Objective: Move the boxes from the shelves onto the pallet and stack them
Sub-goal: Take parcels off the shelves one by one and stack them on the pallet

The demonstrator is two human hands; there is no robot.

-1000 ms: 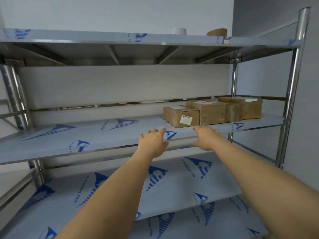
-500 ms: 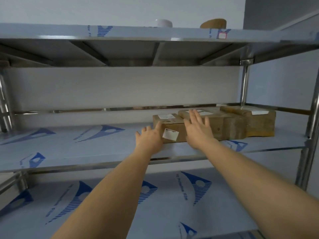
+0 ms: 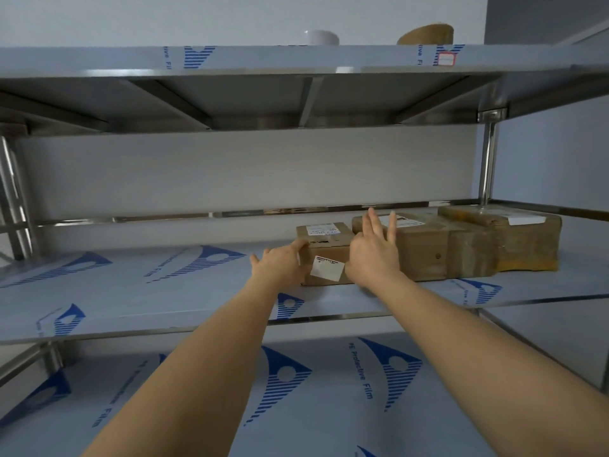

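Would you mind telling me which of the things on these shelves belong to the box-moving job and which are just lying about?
Part of the job:
- small box, with the left hand on its left end and the right hand open in front of it
- middle box
- far box

Just lying about, on the top shelf:
- white round object
- brown round object

Both arms are further in over the middle shelf (image 3: 138, 291) now than a second ago, when the hands hung short of its front edge. The left hand (image 3: 283, 263) has reached the small box (image 3: 329, 255), fingers curling onto its upper left corner. The right hand (image 3: 374, 255) has slid on across that box's right end, fingers spread up against the taller box (image 3: 425, 255) behind it.
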